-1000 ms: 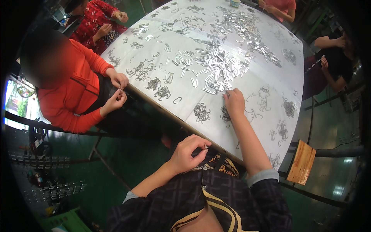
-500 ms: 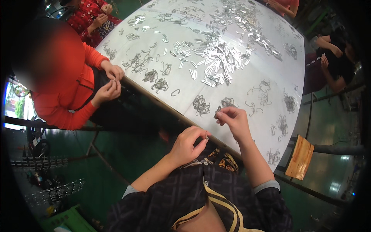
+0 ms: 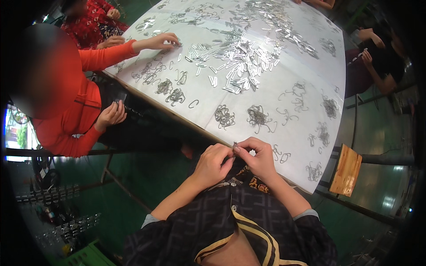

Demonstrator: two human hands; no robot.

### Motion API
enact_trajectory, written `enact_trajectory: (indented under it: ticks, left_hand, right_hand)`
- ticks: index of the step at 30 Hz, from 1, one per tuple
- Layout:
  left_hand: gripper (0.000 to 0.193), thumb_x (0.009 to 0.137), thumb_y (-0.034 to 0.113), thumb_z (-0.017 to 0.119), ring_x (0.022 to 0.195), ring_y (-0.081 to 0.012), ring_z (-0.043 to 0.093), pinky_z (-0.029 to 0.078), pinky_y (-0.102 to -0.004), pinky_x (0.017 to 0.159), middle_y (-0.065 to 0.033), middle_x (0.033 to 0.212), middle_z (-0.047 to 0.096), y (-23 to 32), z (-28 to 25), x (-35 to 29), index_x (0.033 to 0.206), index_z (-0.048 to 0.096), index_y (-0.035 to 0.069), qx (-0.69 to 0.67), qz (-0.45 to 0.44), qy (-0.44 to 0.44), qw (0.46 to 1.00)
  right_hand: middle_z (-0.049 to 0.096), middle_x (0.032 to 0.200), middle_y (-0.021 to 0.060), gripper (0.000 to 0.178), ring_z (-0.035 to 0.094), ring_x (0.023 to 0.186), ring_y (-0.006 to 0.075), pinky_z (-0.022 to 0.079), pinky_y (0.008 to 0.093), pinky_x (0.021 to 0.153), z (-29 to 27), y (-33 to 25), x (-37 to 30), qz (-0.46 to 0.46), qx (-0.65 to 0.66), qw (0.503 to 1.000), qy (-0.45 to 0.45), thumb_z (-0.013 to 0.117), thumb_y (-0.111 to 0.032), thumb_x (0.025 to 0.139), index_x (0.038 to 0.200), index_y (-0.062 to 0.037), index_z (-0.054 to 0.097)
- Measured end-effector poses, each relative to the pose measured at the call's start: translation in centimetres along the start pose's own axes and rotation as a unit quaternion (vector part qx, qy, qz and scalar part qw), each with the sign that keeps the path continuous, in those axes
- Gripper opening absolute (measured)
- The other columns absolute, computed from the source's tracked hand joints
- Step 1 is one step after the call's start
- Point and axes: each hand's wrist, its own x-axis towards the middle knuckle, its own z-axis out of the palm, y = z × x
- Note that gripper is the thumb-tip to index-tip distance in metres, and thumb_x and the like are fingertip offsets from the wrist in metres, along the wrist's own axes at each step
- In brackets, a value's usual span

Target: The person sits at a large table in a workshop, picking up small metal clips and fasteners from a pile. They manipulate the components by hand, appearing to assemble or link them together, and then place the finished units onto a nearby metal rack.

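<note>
Just over the near edge of the white table (image 3: 208, 115), my two hands meet at the fingertips. My left hand (image 3: 214, 165) pinches something small that its fingers mostly hide. My right hand (image 3: 257, 158) is closed in a pinch on a small grey metal piece (image 3: 235, 145), whose shape I cannot make out. Beyond them lie a pile of curved grey wire hooks (image 3: 257, 116) and another hook pile (image 3: 225, 116) to its left. Farther off, flat silvery metal strips (image 3: 244, 62) are heaped in the middle of the table.
On the left a co-worker in an orange top (image 3: 75, 93) reaches over the table. Other people sit at the far left and right sides. A wooden stool seat (image 3: 346, 170) stands off the table's right edge. More hook clusters (image 3: 314, 171) lie along the right.
My right hand has come down and left from the hook piles to meet my left hand. The co-worker on the left has stretched one arm over the table.
</note>
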Motion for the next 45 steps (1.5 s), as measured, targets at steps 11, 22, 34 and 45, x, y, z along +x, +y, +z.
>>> enact_trajectory:
  ticks: [11, 22, 34, 45]
  left_hand:
    - [0.015, 0.076, 0.001, 0.069, 0.082, -0.0308, 0.063, 0.050, -0.0374, 0.073, -0.0110, 0.088, 0.065, -0.2, -1.3, -0.1, 0.089, 0.063, 0.003, -0.083, -0.051, -0.079, 0.992]
    - [0.024, 0.080, -0.003, 0.060, 0.093, -0.0283, 0.062, 0.050, -0.0353, 0.083, -0.0093, 0.103, 0.068, -5.3, 3.5, 9.2, 0.103, 0.067, 0.003, 0.027, 0.129, -0.124, 0.983]
    - [0.008, 0.074, 0.003, 0.064, 0.087, -0.0271, 0.057, 0.049, -0.0371, 0.077, -0.0065, 0.086, 0.060, -4.2, 6.7, 11.4, 0.082, 0.066, 0.004, 0.150, 0.184, -0.125, 0.963]
    - [0.001, 0.071, 0.005, 0.067, 0.079, -0.0256, 0.055, 0.049, -0.0378, 0.073, -0.0059, 0.080, 0.059, -5.0, 4.9, 10.1, 0.071, 0.065, 0.005, 0.254, 0.164, -0.073, 0.950]
  right_hand:
    - [0.066, 0.080, 0.0105, 0.010, 0.064, 0.072, 0.0239, 0.050, 0.0319, 0.065, 0.5, 0.6, -1.7, -0.108, -0.054, 0.993, 0.007, 0.069, -0.002, 0.080, 0.089, -0.0027, 0.070]
    - [0.065, 0.077, 0.0091, 0.011, 0.061, 0.069, 0.0221, 0.048, 0.0309, 0.062, 0.2, 1.0, -2.4, -0.187, -0.086, 0.978, 0.006, 0.071, 0.001, 0.078, 0.088, -0.0024, 0.068]
    - [0.063, 0.076, 0.0093, 0.010, 0.061, 0.070, 0.0272, 0.048, 0.0353, 0.066, -0.2, 0.9, -3.0, -0.178, -0.071, 0.981, 0.003, 0.072, -0.004, 0.077, 0.086, -0.0044, 0.067]
    - [0.062, 0.074, 0.0078, 0.009, 0.060, 0.067, 0.0261, 0.047, 0.0343, 0.063, -0.2, 0.9, -2.6, -0.175, -0.071, 0.982, -0.003, 0.072, -0.004, 0.077, 0.084, -0.0048, 0.067]
